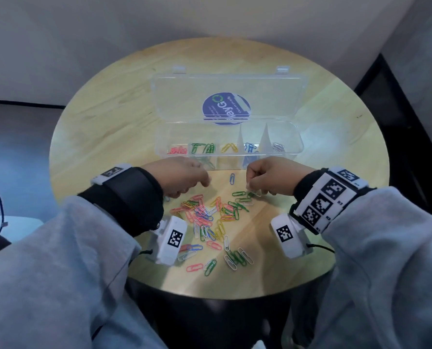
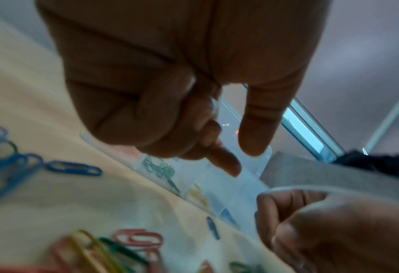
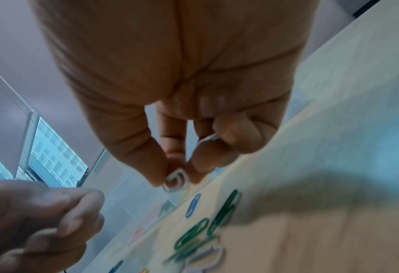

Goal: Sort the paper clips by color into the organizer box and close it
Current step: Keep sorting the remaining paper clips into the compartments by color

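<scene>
A clear organizer box (image 1: 296, 147) stands open on the round table, its compartments holding red, green, yellow, blue and white clips. The mixed pile of paper clips (image 1: 210, 217) lies in front of it. My right hand (image 1: 254, 191) hovers at the pile's right edge and pinches a white clip (image 3: 176, 180) between thumb and forefinger. Another white clip (image 3: 207, 138) is tucked under its curled fingers. My left hand (image 1: 194, 188) hangs over the pile's left edge with fingers curled. Nothing shows between its thumb and forefinger (image 2: 240, 158).
The box lid (image 1: 222, 84) lies flat behind the box, with a blue sticker on it. A lone blue clip (image 1: 232, 178) rests between my hands. Green clips (image 3: 193, 234) lie just below the right hand. The table edge (image 1: 210, 297) is close to my body.
</scene>
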The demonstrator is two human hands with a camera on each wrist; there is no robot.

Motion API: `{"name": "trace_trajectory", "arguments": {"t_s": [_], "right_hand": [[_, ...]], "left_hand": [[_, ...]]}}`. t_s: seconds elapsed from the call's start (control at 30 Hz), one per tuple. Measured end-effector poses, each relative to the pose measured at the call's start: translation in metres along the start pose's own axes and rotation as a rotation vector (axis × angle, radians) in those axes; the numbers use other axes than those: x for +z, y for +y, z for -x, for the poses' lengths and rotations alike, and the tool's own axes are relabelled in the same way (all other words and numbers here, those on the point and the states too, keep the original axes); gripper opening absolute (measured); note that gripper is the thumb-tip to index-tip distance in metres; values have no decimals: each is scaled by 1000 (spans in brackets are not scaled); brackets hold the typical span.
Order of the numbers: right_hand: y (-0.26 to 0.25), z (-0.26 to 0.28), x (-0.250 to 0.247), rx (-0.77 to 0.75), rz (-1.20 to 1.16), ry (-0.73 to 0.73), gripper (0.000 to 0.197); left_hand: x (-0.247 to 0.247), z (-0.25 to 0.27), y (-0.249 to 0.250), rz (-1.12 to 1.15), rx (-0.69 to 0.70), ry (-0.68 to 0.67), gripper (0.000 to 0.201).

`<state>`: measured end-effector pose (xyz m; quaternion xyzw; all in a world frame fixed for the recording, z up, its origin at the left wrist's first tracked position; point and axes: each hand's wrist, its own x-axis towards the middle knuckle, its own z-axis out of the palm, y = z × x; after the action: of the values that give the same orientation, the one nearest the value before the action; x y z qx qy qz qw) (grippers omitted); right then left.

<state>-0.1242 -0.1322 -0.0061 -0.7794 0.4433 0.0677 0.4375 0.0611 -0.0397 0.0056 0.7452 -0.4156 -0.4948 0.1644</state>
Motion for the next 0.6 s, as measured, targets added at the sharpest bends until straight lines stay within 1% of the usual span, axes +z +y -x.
{"name": "trace_trajectory", "arguments": {"t_s": [0.07,0.17,0.27,0.33,0.47,0.53,0.6], "right_hand": [[1,-1,1,20,3,4,16],[1,-2,2,38,-33,-10,17],[0,-1,0,45,-162,-38,19],[1,1,-1,53,-224,-42,20],[3,7,-2,111,-284,-73,28],[3,12,-2,111,-194,-101,28],[0,17,-2,74,26,-114,23]], "left_hand": [[3,1,-2,-222,51,30,15],[8,3,-5,-444,64,54,7],[14,4,-5,-523,49,22,14],[18,4,-4,-615,48,13,16],[22,3,-3,-731,66,4,23],[26,2,-2,-744,80,12,22],[30,1,-2,-752,97,24,19]]}}
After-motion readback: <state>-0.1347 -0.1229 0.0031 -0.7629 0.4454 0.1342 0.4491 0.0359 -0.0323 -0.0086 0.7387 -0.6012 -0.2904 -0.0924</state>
